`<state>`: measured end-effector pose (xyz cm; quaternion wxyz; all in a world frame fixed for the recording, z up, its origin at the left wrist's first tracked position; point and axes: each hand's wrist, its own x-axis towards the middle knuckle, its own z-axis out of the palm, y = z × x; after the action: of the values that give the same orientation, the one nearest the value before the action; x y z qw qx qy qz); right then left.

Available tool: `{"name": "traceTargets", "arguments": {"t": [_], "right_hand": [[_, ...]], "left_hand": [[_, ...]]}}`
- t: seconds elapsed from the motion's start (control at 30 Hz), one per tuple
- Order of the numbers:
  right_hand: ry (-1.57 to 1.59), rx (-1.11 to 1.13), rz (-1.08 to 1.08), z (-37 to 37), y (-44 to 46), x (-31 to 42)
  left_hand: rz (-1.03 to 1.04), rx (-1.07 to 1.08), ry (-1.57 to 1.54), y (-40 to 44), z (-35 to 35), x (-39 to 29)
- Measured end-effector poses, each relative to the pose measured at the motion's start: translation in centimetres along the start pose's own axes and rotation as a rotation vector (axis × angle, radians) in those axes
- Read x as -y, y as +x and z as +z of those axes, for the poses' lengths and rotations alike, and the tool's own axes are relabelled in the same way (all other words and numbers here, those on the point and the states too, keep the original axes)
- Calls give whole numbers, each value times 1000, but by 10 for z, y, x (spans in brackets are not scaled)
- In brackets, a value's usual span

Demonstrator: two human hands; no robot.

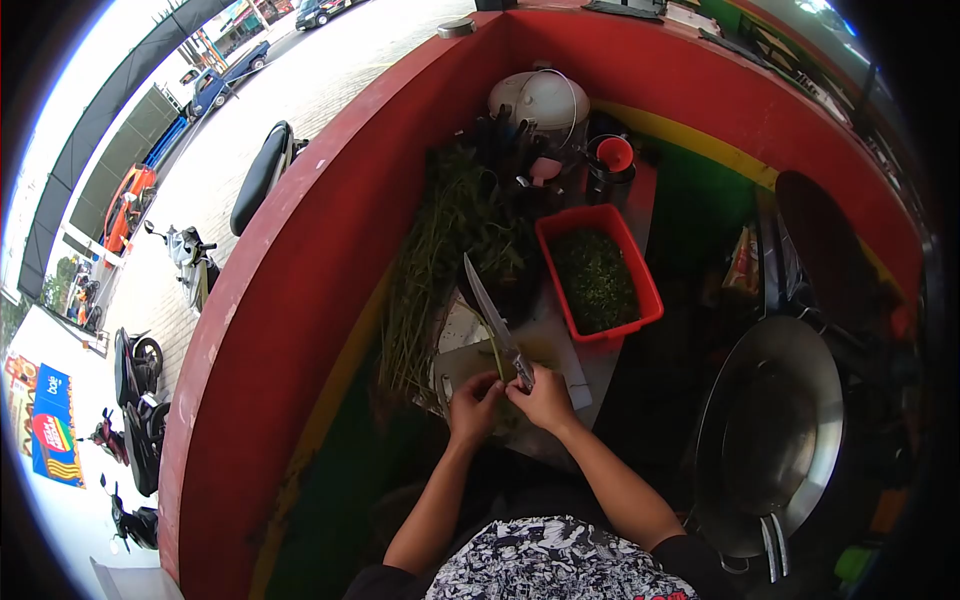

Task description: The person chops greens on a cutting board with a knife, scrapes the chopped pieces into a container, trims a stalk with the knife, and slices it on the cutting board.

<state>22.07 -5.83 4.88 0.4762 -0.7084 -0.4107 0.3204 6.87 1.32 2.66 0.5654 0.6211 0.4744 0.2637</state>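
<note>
Knife (492, 312) is held in right fingers (524, 396), stalk (500, 364) in left fingers (482, 390), writing on blue banner (57, 425) unclear.

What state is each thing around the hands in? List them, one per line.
Knife: bare blade, gripped in the right hand
Green stalk: held in the left hand
Red tub: uncovered, holding chopped greens
Leafy stalks: long, heaped
Cutting board: lying flat, partly covered
Wok: uncovered

The long, silvery knife (492, 315) is pointing forward and leftward, its dark-and-light handle sitting in the right hand (545, 398). The slender green stalk (499, 360) is extending forward beside the blade, its near part lying at the left hand (475, 408).
</note>
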Motion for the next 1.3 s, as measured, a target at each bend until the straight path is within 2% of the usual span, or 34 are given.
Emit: {"name": "traceTargets", "arguments": {"t": [0.13,0.2,0.23,0.27,0.3,0.43,0.5,0.53,0.6,0.73,0.8,0.83,0.9,0.93,1.0,1.1,1.2,1.3], "right_hand": [[-103,-3,21,6,2,4],[-148,-25,11,13,2,4],[-143,-84,-83,16,2,3],[-138,-144,-178,18,2,1],[-138,-146,-180,17,3,2],[-245,-157,-122,4,17,-3],[-288,-156,-77,-6,28,-5],[-261,-161,-88,-11,34,-4],[-234,-171,-103,-19,38,-4],[-158,-168,-89,-23,40,-1],[66,31,-23,-21,31,-3],[65,32,-23,-20,27,-5],[128,215,-24,-14,20,-9],[129,213,-25,-11,17,-14],[240,324,33,-3,16,-24],[414,344,148,5,14,-31],[454,364,193,4,14,-31],[472,331,143,4,14,-29]], "left_hand": [[-16,-12,19,0,6,0],[74,1,111,2,9,6],[74,1,110,4,11,13],[2,17,-59,6,13,19],[-69,33,-227,6,13,20],[-108,13,-172,8,1,22],[-222,134,-466,11,-8,19],[-221,135,-465,10,-10,16],[-235,190,-665,11,-11,9],[-248,237,-738,17,-14,15],[-269,216,-800,17,-12,11],[-270,215,-802,16,-12,8],[-299,207,-773,15,-12,2],[-299,209,-772,16,-12,2],[-293,262,-873,17,-10,4],[-254,180,-848,22,-9,12],[-271,202,-927,21,-8,14],[-261,233,-995,16,-4,7]]}}
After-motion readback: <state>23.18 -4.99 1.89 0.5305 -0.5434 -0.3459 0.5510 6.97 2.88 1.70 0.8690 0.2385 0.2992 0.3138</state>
